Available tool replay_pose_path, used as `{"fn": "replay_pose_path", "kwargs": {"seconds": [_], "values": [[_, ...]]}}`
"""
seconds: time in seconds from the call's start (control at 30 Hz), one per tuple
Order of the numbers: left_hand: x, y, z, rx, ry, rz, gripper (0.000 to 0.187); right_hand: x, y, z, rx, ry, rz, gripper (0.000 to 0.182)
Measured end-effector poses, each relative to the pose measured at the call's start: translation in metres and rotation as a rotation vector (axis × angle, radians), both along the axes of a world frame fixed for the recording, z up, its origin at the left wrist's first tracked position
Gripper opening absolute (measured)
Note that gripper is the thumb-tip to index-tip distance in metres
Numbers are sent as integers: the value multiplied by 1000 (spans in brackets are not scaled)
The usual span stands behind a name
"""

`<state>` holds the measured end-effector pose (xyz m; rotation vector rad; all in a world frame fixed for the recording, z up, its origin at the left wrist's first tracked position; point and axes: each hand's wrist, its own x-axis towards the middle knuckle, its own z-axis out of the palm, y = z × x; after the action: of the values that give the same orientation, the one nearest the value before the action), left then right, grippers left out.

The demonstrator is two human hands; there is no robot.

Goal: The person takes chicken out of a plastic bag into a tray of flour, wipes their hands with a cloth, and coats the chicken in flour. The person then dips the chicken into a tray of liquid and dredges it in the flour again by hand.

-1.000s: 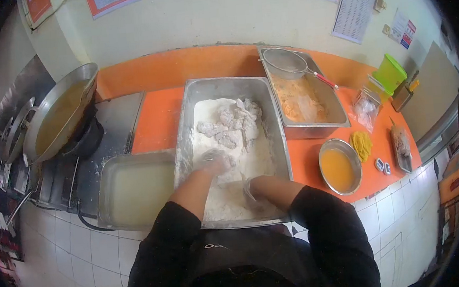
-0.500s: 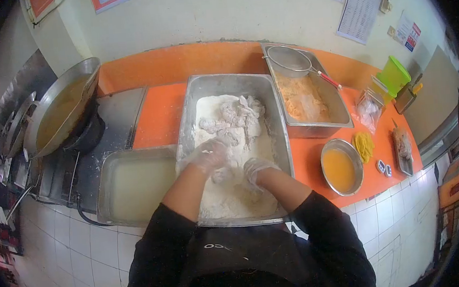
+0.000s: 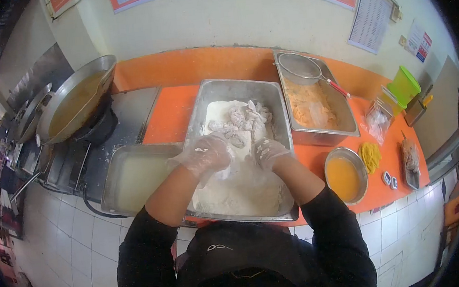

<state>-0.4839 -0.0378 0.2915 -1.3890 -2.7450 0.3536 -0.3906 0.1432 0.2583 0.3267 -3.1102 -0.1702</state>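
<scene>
Both hands wear clear plastic gloves dusted with white powder and are inside a metal tray (image 3: 282, 112) of white flour (image 3: 244, 191). My left hand (image 3: 209, 155) is over the left part of the flour, its fingers curled down and partly hidden, so any hold cannot be made out. To the right, my right hand (image 3: 269, 152) reaches down beside the tray's right wall, fingertips in or just above the flour. Several floured pieces (image 3: 243, 118) are heaped just beyond the hands.
A pan of oil (image 3: 75, 104) stands on the stove at left, beside a tray of cloudy liquid (image 3: 135, 178). At right are a tray of orange-coated food (image 3: 307, 105) with a strainer (image 3: 300, 65), a bowl of orange liquid (image 3: 343, 179) and a yellow cloth (image 3: 369, 157).
The view has shifted, moving the scene slightly right. My hands have moved a little farther up the tray, toward the heaped pieces.
</scene>
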Motion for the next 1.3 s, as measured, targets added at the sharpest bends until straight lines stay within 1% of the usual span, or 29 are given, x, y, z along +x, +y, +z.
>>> {"fn": "replay_pose_path", "kwargs": {"seconds": [0.07, 0.1, 0.17, 0.23, 0.27, 0.3, 0.37, 0.4, 0.47, 0.5, 0.53, 0.57, 0.6, 0.63, 0.67, 0.7, 0.73, 0.8, 0.83, 0.9, 0.93, 0.97, 1.03, 1.07, 1.13, 1.17, 1.2, 1.27, 1.3], "values": [[0, -13, 6, 150, 2, -62, 42, -1, 0, 5, -54, 32, 28, 27], [7, -22, 21, 291, -25, -88, 39, -2, 0, 5, -39, 31, 33, 28], [16, -29, 41, 344, -125, -10, 38, -8, -1, 4, 35, 23, 32, 35], [16, -31, 55, 177, -267, 204, 42, -19, -1, -5, 255, 97, -35, 44], [14, -37, 47, 171, -88, 220, 39, -30, -2, -13, 404, 159, -112, 49], [10, -43, 32, 158, 90, 235, 37, -42, -3, -18, 480, 191, -160, 55], [5, -55, 11, -45, 541, 322, 31, -61, -7, -14, 516, 190, -203, 67], [4, -63, 5, -239, 814, 393, 29, -57, -14, 5, 430, 126, -185, 65], [-11, -88, 16, -224, 768, 334, 23, -48, -30, 44, 252, -7, -163, 64], [-34, -113, 33, -2, 454, 209, 21, -32, -49, 86, 187, -73, -154, 62], [-30, -128, 51, 157, 312, 170, 20, -25, -63, 113, 122, -143, -143, 59], [-25, -143, 70, 310, 165, 125, 18, -31, -70, 125, 70, -147, -137, 49], [10, -149, 117, 401, 193, 164, 17, -42, -75, 129, 5, -132, -60, 46], [28, -154, 144, 492, 223, 197, 17, -55, -78, 130, -60, -117, 14, 43], [22, -162, 141, 520, 188, 336, 18, -72, -80, 130, -126, -102, 84, 40], [10, -170, 132, 550, 151, 471, 19, -104, -82, 115, -184, -142, 148, 39], [-3, -179, 122, 582, 114, 605, 21, -110, -93, 119, -142, -121, 205, 38], [-25, -198, 94, 576, 34, 594, 25, -119, -135, 126, -52, -78, 314, 39], [-26, -205, 87, 573, -8, 588, 27, -122, -158, 129, -7, -58, 367, 40], [-24, -216, 77, 616, -173, 628, 29, -127, -190, 129, 84, -19, 470, 44], [-22, -221, 70, 637, -258, 647, 31, -142, -199, 104, 5, 10, 465, 42], [-26, -229, 52, 649, -218, 620, 30, -156, -208, 76, -73, 37, 459, 41], [-46, -247, -3, 670, -142, 568, 27, -152, -229, 68, 280, 54, 731, 37], [-46, -250, -25, 567, -60, 660, 25, -150, -238, 62, 459, 60, 863, 35], [-46, -252, -57, 351, 97, 835, 21, -176, -251, 12, 392, 30, 844, 24], [-46, -258, -55, 322, 51, 792, 21, -187, -257, -6, 359, 11, 835, 20], [-44, -263, -47, 293, 5, 747, 22, -186, -265, -1, 318, -168, 711, 20], [-36, -274, -25, 237, -88, 655, 23, -176, -283, 20, 236, -519, 446, 28], [-34, -279, -17, 210, -136, 607, 23, -176, -289, 18, 264, -520, 428, 31]]}}
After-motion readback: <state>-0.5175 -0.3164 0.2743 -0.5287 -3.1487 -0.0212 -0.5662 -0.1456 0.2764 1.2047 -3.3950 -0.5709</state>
